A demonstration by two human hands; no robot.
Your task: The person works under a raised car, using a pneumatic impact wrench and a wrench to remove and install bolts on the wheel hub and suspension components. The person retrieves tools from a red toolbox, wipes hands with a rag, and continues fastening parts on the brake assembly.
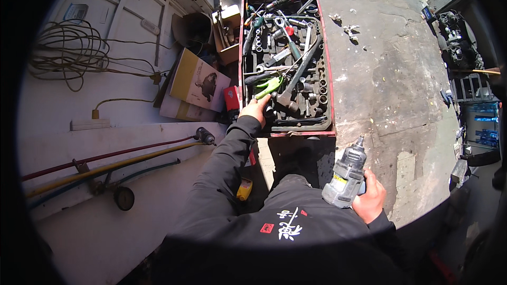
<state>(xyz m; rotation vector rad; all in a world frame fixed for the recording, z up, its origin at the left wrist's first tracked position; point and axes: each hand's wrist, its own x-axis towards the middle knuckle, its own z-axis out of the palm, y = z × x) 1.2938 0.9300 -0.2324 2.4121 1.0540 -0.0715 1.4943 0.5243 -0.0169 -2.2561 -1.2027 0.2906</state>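
Observation:
My right hand (pixel 371 198) is wrapped round the handle of a grey cordless impact wrench (pixel 346 177), held upright beside my body with its nose toward the far side. My left hand (pixel 254 111) reaches over the near left corner of a red-edged tool tray (pixel 331 95), its index finger stretched out and other fingers partly hidden. Just beyond that fingertip lie a bright green-handled tool (pixel 270 86) and a hammer (pixel 287 99). Sockets (pixel 322 89), a ratchet (pixel 289 30) and several wrenches (pixel 308 36) crowd the tray around them.
Left of the tray stand cardboard boxes (pixel 193 85) and a red case (pixel 231 97). A cable coil (pixel 68 53) hangs on the white wall, with hoses (pixel 113 164) and a gauge (pixel 124 198) lower down. Concrete floor (pixel 391 84) stretches right, toward shelving (pixel 483 126).

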